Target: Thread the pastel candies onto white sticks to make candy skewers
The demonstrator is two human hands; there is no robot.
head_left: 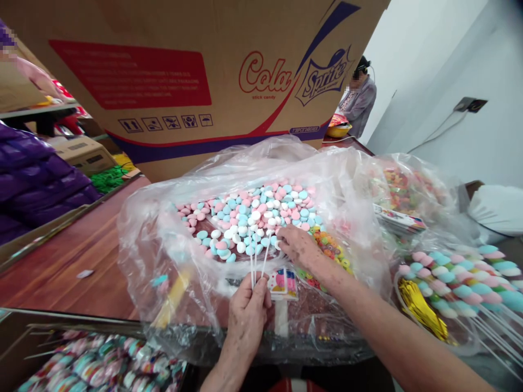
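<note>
At lower centre, the left hand has its fingers clamped on sticks. Beyond, the right hand is at the candies mid-frame; whether its bent fingers grip one, I cannot tell. A box stands upper centre.

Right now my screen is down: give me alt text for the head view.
The left hand holds thin white sticks, and the right hand is at the near side of loose pink, blue and white candies on clear plastic. A large cardboard box stands behind; candy-threaded sticks lie at right.
</note>
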